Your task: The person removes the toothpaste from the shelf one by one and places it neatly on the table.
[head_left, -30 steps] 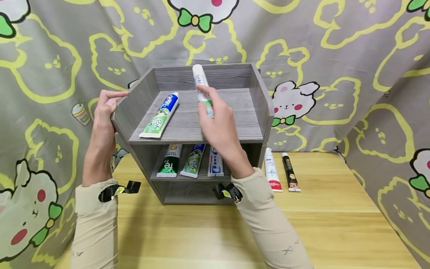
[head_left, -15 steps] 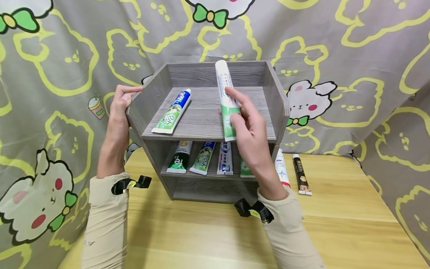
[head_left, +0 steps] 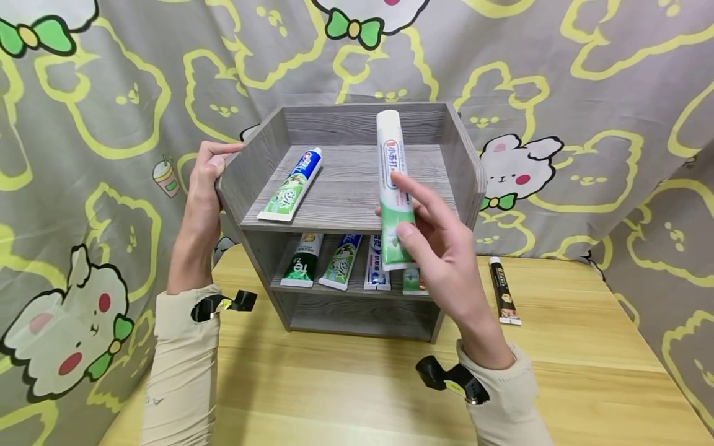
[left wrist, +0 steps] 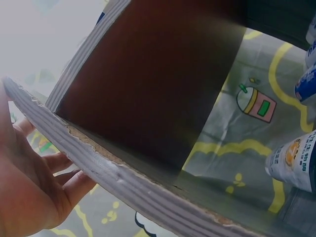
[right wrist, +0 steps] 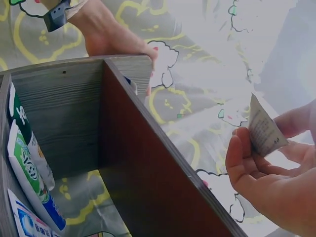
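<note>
My right hand (head_left: 449, 260) pinches a white and green toothpaste tube (head_left: 393, 164) between thumb and fingers, cap end up, in front of the top tier of a grey wooden shelf (head_left: 348, 186). In the right wrist view the tube's flat end (right wrist: 265, 129) points toward the camera. At the shelf's left side, my left hand (head_left: 202, 179) grips the edge of the side panel; the left wrist view shows its fingers (left wrist: 74, 186) against the panel's outer face. A blue and green toothpaste tube (head_left: 292, 186) lies on the left of the top tier.
The middle tier holds several more toothpaste tubes, among them a dark green one (head_left: 302, 263) and a blue and green one (head_left: 341, 263). A black tube (head_left: 504, 291) lies on the wooden table (head_left: 346, 390) right of the shelf. A patterned curtain (head_left: 558, 93) hangs behind.
My right hand has drawn the white and green tube back toward me and to the right, from over the top tier. My left hand stays on the side panel; the head view has shifted slightly.
</note>
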Motion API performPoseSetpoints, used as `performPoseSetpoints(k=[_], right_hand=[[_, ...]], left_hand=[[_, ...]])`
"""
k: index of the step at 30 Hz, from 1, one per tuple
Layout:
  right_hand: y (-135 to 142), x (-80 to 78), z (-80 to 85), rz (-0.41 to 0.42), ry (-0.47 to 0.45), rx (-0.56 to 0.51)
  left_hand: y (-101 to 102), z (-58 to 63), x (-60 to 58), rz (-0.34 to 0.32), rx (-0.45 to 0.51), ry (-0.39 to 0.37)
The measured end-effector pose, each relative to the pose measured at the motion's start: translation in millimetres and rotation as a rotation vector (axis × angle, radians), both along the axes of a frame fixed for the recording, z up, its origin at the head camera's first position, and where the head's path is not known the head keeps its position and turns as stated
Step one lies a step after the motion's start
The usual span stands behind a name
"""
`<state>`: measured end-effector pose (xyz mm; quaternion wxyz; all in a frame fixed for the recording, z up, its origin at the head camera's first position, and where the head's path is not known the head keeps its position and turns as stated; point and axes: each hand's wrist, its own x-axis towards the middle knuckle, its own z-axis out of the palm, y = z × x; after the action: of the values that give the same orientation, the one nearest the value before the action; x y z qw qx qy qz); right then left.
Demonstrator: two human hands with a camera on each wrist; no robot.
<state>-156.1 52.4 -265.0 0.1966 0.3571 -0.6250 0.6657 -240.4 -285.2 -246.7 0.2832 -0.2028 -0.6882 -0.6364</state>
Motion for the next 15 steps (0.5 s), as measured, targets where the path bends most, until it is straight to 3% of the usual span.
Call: performPoseSetpoints(k=[10,15], right_hand=[[22,15.3,-14.8,-0.006,-0.021,0.109],[31,17.9,-23.4,0.027,-0.022,0.084]], left_hand=[[-1,-1.2,0.9,0.001,-0.023,-0.011],[-1,-0.6,1.4,0.002,-0.010,-0.003]])
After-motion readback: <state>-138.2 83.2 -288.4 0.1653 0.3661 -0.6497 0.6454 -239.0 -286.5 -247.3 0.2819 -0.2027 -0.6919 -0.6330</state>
